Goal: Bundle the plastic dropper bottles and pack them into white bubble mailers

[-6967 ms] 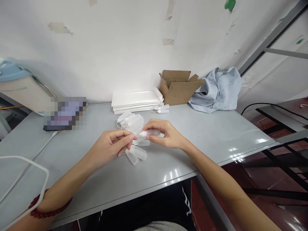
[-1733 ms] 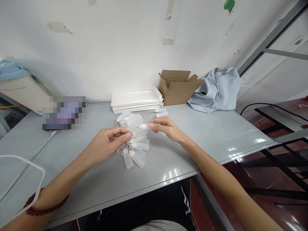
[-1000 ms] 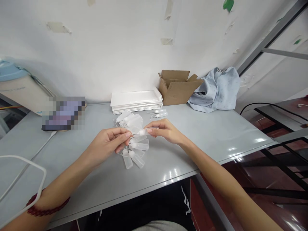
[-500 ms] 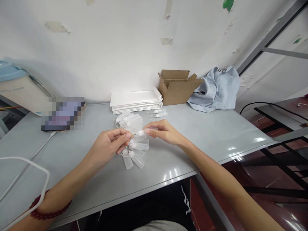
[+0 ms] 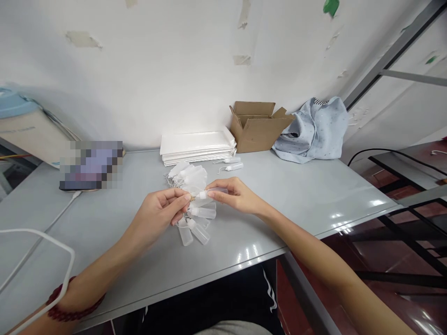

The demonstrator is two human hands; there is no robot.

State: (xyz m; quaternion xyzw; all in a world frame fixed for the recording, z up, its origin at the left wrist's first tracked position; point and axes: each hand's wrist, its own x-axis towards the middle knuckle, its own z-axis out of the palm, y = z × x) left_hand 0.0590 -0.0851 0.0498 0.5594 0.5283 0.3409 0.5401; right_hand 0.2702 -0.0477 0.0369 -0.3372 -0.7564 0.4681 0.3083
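Note:
My right hand (image 5: 234, 194) grips a small translucent needle-tip bottle (image 5: 203, 194) between thumb and fingers, with its tip pointing left. At that tip, the closed thumb and fingertips of my left hand (image 5: 163, 207) pinch a tiny yellowish piece (image 5: 192, 198); its exact kind is too small to tell. Behind my hands lies a heap of similar bottles (image 5: 192, 176) with thin tips and strings. Several more bottles (image 5: 199, 231) are spread on the table just below my fingers. Farther back, two bottles (image 5: 233, 166) lie side by side.
A stack of white flat packs (image 5: 197, 142) stands against the wall beside an open cardboard box (image 5: 260, 132). A light blue cloth bag (image 5: 317, 132) is at the right. On the left are a blurred phone (image 5: 92, 165) with a white cable (image 5: 52, 225) and a blue-lidded container (image 5: 31, 125).
My right hand has shifted slightly down and left along the bottle, bringing its fingers nearer the tip. The left hand holds almost the same place, and the other bottles have not moved.

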